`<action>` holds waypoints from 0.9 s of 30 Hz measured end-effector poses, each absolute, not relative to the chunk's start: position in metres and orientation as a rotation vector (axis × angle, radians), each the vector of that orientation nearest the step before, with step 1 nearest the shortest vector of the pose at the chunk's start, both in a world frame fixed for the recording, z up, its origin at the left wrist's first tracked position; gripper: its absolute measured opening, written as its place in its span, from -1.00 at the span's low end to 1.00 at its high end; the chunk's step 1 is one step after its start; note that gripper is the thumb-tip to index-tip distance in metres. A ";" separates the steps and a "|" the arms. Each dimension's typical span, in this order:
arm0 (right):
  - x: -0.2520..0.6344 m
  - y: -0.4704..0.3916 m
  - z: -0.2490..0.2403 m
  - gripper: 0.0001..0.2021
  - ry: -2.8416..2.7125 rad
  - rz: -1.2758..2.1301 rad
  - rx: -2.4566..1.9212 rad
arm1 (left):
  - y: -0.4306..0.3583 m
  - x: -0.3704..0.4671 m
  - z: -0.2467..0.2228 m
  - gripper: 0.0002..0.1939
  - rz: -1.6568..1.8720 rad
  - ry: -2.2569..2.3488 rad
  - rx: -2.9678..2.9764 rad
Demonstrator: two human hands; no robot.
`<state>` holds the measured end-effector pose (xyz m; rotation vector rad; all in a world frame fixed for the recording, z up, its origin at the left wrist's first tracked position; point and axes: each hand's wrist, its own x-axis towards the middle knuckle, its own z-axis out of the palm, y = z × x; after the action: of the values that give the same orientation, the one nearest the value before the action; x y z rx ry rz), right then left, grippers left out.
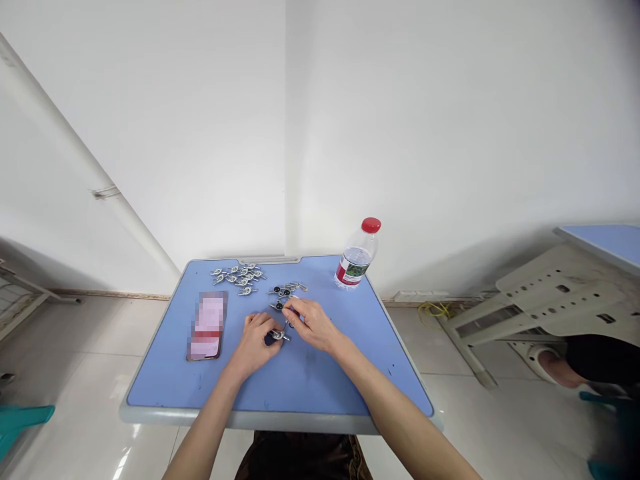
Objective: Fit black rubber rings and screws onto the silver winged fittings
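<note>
My left hand (257, 339) rests on the blue desk with its fingers closed around a small silver metal fitting (279, 335), which has a rounded body and a short pin sticking out to the right. Just above and to the right, my right hand (313, 323) pinches a thin metal piece (287, 327) close to that fitting; its exact kind is too small to tell. Beyond the fingertips lie a few metal fittings with black round centres (278, 305) and several slim silver pieces (299, 287). Farther back on the left is a loose group of silver fittings (245, 277).
A phone (207, 327) with a lit, blurred screen lies left on the desk (320, 393). A red-capped water bottle (355, 260) stands at the back right. Behind is a white wall (380, 133). Another desk (610, 241) and part of a person's foot (557, 368) appear right.
</note>
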<state>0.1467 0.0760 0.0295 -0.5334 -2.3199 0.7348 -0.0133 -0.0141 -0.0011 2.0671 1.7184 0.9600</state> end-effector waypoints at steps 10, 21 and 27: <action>0.148 0.075 0.033 -0.82 -2.394 0.602 -0.476 | -0.013 -0.015 -0.003 -0.88 0.930 1.732 2.051; 0.148 0.071 0.038 -0.80 -2.465 0.596 -0.412 | -0.013 -0.018 -0.002 -0.94 0.904 1.676 1.965; 0.144 0.066 0.035 -0.79 -2.391 0.670 -0.520 | -0.011 -0.020 -0.005 -0.96 0.905 1.676 1.948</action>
<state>0.1445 0.0659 0.0349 -0.5202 -2.3906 0.6705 -0.0197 -0.0114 -0.0047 1.9478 1.6758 0.9052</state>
